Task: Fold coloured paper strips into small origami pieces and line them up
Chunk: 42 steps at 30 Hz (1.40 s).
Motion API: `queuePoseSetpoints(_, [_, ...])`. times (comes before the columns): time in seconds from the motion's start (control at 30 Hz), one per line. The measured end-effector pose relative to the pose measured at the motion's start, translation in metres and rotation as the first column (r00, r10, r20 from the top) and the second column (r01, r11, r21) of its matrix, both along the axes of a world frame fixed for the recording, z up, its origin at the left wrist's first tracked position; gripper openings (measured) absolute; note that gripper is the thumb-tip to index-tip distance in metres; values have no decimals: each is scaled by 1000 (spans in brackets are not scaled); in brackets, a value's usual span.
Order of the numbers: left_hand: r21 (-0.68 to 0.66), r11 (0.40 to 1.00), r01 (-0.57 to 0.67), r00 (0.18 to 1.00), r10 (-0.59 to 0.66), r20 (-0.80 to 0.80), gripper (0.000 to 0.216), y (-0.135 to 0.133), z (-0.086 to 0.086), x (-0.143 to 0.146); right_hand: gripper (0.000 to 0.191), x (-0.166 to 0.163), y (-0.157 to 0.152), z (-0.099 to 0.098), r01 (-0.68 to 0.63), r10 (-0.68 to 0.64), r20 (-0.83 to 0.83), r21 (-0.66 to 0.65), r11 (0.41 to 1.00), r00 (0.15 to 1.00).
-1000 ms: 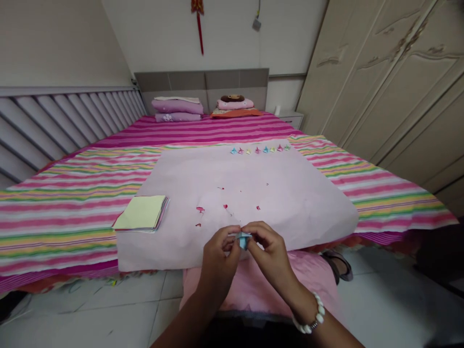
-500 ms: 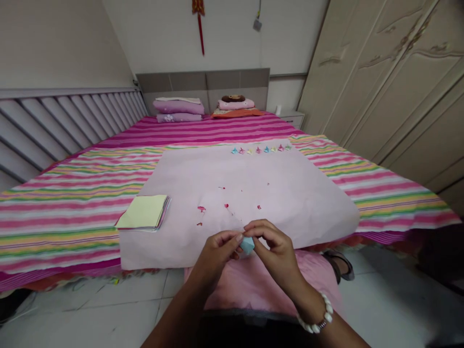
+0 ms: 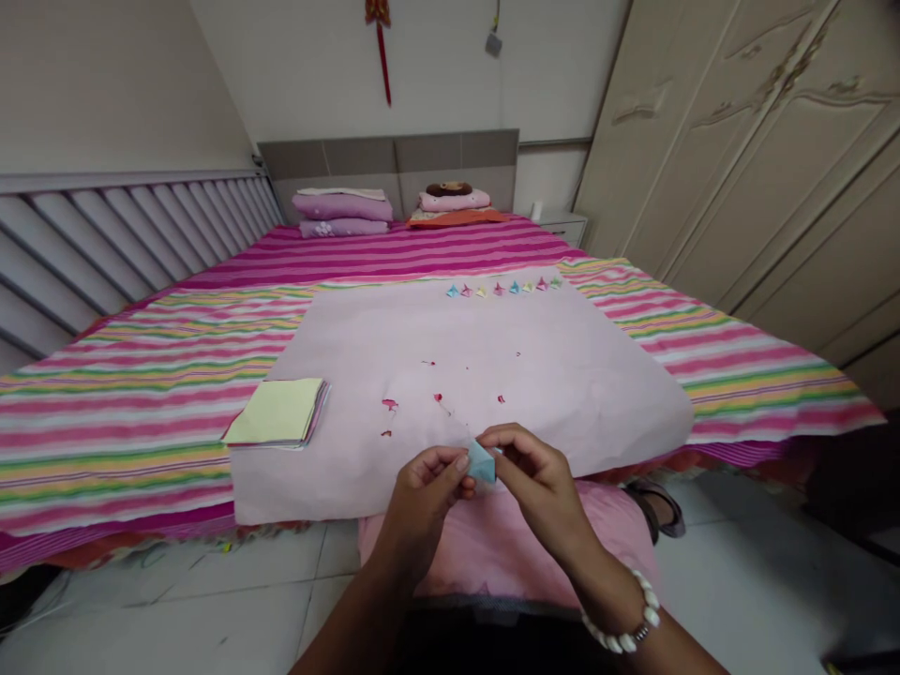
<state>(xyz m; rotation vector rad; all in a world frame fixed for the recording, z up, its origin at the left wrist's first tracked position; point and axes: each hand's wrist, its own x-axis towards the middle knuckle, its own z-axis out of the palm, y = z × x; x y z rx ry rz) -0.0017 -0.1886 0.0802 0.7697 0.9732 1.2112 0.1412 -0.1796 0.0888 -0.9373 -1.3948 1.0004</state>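
Note:
A small folded piece of light blue paper [image 3: 482,462] is held between my two hands, above the near edge of the pale sheet [image 3: 394,328]. My left hand [image 3: 432,478] pinches its left side between thumb and fingers. On its right side, the thumb and fingers of my right hand [image 3: 531,466] grip the edge. Several small folded paper pieces [image 3: 499,289] in blue, pink, yellow and green sit in a row along the sheet's far edge. Closer in lie red scraps [image 3: 390,405], scattered on the sheet.
A stack of coloured paper [image 3: 277,412], yellow on top, rests at the sheet's left edge. Striped bedding [image 3: 127,394] surrounds the sheet. A pink cushion [image 3: 464,553] is under my forearms. Folded bedding [image 3: 342,211] lies by the headboard; a wardrobe [image 3: 738,159] stands to the right.
The fingers of my right hand have shifted slightly, uncovering more of the blue paper, which now shows a pointed top. The whole view has moved a little.

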Motion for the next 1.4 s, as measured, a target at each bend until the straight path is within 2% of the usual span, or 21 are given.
queuePoseSetpoints(0.13, [31, 998, -46, 999, 46, -19, 22, 1, 0, 0, 18, 1, -4, 3, -48, 49, -47, 10, 999, 998])
queuePoseSetpoints(0.23, [95, 992, -77, 994, 84, -65, 18, -1, -1, 2, 11, -3, -6, 0, -47, 47, -69, 1, 999, 996])
queuePoseSetpoints(0.4, [170, 981, -95, 986, 116, -121, 15, -6, -1, 2, 5, -7, -8, -3, 12, -12, 5, 46, 999, 1000])
queuePoseSetpoints(0.6, [115, 993, -16, 995, 27, -93, 21, -6, -1, -2, 15, -2, -7, 4, -103, 91, 133, 92, 990, 987])
queuePoseSetpoints(0.77, [170, 985, 33, 987, -6, -159, 22, -7, 1, -10, 14, 1, -7, 8, -164, 131, 215, 143, 976, 968])
queuePoseSetpoints(0.9, [193, 975, 113, 934, -38, -354, 26, -1, 13, -23, 19, 3, -8, 10, -229, 140, 362, 217, 949, 922])
queuePoseSetpoints(1.03, [209, 953, 221, 834, -73, -547, 16, 5, 29, -30, 22, 2, -9, 9, -310, 158, 486, 251, 917, 859])
queuePoseSetpoints(1.1, [184, 946, 268, 791, -107, -602, 12, 6, 36, -32, 22, 1, -10, 7, -308, 146, 490, 269, 912, 859])
queuePoseSetpoints(1.23, [179, 936, 302, 739, -112, -664, 10, 6, 43, -34, 20, 1, -10, 5, -273, 158, 387, 263, 925, 909])
queuePoseSetpoints(1.4, [168, 927, 336, 791, -181, -585, 15, 6, 41, -36, 10, 4, -10, 7, -287, 215, 319, 198, 937, 923])
